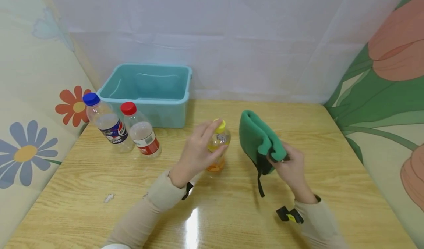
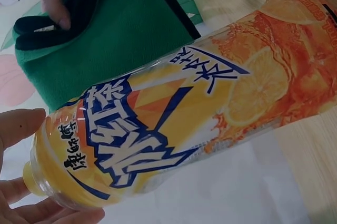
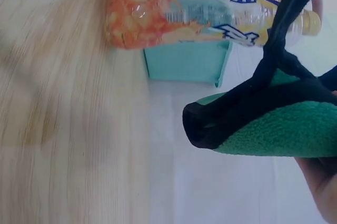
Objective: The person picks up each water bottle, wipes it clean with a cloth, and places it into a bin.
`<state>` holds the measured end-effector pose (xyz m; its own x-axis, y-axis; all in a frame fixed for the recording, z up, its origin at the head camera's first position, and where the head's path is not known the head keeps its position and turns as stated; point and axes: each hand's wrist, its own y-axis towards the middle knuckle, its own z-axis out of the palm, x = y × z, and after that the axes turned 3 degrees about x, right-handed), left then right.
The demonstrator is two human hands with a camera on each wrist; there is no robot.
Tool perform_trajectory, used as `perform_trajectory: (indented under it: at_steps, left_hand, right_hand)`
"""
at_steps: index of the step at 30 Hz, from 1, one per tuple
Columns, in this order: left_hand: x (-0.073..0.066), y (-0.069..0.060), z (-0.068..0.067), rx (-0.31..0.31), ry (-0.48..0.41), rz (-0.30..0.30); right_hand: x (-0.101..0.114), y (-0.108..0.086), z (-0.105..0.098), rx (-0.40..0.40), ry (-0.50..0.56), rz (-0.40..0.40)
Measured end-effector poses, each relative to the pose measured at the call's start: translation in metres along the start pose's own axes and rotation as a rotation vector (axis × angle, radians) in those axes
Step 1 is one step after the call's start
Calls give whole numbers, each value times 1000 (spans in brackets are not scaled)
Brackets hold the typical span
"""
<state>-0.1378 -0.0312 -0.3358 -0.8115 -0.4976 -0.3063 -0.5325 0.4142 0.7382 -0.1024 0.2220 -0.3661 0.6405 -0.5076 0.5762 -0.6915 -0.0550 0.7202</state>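
Observation:
An orange-and-yellow labelled bottle (image 1: 216, 160) with a yellow cap stands upright on the table. The left hand (image 1: 197, 148) grips its upper part, thumb on one side and fingers around the other; the left wrist view shows the fingertips near the bottle's (image 2: 158, 113) shoulder. To the right, the right hand (image 1: 291, 167) pinches a folded green cloth (image 1: 256, 137) with black edging, held above the table, a black strap hanging down. In the right wrist view the cloth (image 3: 284, 129) is apart from the bottle (image 3: 195, 13).
A teal bin (image 1: 145, 111) sits at the back left. In front of it stand a blue-capped bottle (image 1: 114, 131) and a red-capped bottle (image 1: 142, 135). A white curtain (image 1: 232, 50) hangs behind the table (image 1: 318, 131), and a small pale mark (image 1: 109, 198) shows at the table's left.

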Motion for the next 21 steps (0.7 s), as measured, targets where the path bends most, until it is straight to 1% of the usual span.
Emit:
perform_trajectory:
  at_steps: [2,6,9,12,16,19,21]
  left_hand:
    - [-1,0,1,-2,-2,5]
    - [-2,0,3,-4,2,20]
    - [-3,0,3,2,1,25]
    - [-4,0,3,8,-1,23]
    - [-5,0,3,5,2,24]
    - [-5,1,3,1,5,31]
    - [-5,1,4,1,4,32]
  right_hand:
    - [1,1,3,-11,18,-8]
    - [4,1,11,-34,9,-9]
    - [6,1,19,-33,28,-12]
    - [7,0,29,-2,111,-13]
    - [6,0,40,75,252,2]
    - [5,0,43,133,349,32]
    - [4,0,43,172,432,51]
